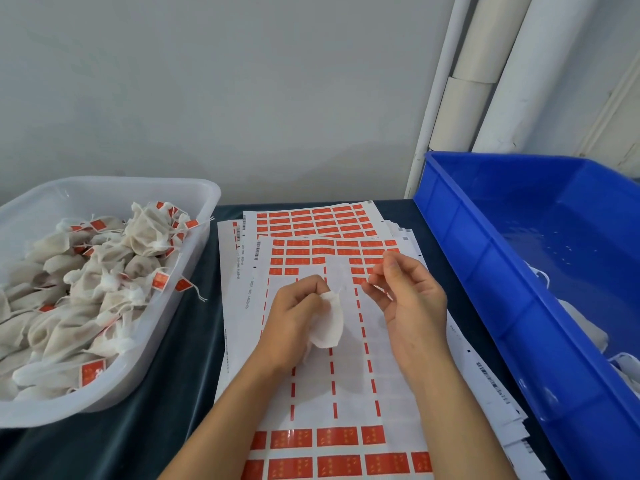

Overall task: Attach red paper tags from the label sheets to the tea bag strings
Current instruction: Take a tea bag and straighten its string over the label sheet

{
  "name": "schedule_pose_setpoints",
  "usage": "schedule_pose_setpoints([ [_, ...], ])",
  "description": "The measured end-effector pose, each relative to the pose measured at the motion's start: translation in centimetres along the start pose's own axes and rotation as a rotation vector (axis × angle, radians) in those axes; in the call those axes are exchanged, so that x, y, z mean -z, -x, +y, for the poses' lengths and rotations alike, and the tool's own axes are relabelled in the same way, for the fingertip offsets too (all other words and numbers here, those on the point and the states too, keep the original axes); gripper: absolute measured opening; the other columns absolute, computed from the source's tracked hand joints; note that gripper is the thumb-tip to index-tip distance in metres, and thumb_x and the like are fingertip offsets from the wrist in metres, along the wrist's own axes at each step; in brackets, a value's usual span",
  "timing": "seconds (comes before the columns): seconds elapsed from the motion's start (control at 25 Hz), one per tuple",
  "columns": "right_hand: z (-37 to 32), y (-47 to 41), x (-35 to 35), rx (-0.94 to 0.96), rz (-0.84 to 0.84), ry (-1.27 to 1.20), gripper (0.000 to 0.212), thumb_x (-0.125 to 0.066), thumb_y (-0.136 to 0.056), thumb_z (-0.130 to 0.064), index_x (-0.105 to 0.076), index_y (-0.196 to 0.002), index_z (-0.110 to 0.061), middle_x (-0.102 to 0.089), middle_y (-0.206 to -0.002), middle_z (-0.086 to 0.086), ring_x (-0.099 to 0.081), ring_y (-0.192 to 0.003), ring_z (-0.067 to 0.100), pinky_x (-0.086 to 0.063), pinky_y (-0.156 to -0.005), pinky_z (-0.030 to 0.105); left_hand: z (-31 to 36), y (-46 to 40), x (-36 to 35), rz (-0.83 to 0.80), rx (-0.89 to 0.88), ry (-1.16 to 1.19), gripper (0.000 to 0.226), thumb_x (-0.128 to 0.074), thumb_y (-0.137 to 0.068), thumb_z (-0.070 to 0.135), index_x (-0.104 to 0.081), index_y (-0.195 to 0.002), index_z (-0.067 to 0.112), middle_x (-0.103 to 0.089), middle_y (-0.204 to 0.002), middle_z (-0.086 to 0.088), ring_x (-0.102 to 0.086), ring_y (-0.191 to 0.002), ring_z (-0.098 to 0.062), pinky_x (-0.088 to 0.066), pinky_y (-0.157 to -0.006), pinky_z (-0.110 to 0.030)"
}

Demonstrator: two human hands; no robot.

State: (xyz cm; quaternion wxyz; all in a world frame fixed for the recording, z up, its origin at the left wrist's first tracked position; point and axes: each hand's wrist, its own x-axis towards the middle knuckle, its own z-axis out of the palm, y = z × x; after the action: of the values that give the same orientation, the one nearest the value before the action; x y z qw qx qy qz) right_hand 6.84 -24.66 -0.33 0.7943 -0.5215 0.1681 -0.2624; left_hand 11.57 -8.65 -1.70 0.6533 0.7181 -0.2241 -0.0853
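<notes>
Clear tub (194, 202) at 9 o'clock: heaped with tea bags already carrying red tags, strings trailing over the rim.

Centre, 6 to 12 o'clock: stack of label sheets (349, 382) on dark cloth. Top sheet is stripped through its middle rows; red tags (337, 436) left at the near edge, more at the far edge.

Left hand (294, 320), just left of centre: fingers curled round one white tea bag (330, 323), held above the stripped rows. No tag on this bag. Its string is too faint to trace.

Right hand (405, 296), at 1 o'clock from the bag: fingers bent, thumb and forefinger close together by the remaining tags on the sheet's right side. Cannot tell whether they pinch a tag or string; the fingertips are blurred.

Blue bin (460, 237) at 3 o'clock: some white bags in its near corner, apparently untagged stock.

Step judged: one bag in hand, tag being fetched or about to be.

Risks:
- Adhesive tag folds on itself or sticks to a fingertip if peeled one-handed.
- Tag closes off-centre and misses the thin string.
- Loose top sheet lifts with the peel, as neither hand pins it.
- Tight grip may crumple the bag.
</notes>
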Motion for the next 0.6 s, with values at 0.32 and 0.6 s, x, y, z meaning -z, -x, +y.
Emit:
schedule_pose_setpoints([
  [0.32,1.3,1.4,-0.8,0.447,-0.492,0.742,0.039,-0.067,-0.101,-0.018,-0.066,-0.13,-0.044,-0.061,-0.132,-0.028,-0.055,-0.128,0.0,-0.051,-0.1,0.017,0.8,-0.2,0.8,-0.021,0.032,0.147,0.024,-0.048,-0.08,0.022,-0.049,-0.069,0.0,-0.047,-0.069,-0.008,-0.049,-0.063,-0.013,-0.039,-0.054,-0.02],
  [0.6,1.4,1.2,-0.3,0.704,-0.243,0.843,0.01,-0.077,-0.09,-0.018,-0.08,-0.1,-0.017,-0.075,-0.098,-0.007,-0.067,-0.095,0.003,-0.05,-0.088,0.009,0.8,-0.3,0.6,-0.112,0.044,0.089,0.022,-0.049,-0.084,0.024,-0.054,-0.071,0.008,-0.05,-0.066,0.0,-0.05,-0.062,-0.008,-0.04,-0.056,-0.017],
])
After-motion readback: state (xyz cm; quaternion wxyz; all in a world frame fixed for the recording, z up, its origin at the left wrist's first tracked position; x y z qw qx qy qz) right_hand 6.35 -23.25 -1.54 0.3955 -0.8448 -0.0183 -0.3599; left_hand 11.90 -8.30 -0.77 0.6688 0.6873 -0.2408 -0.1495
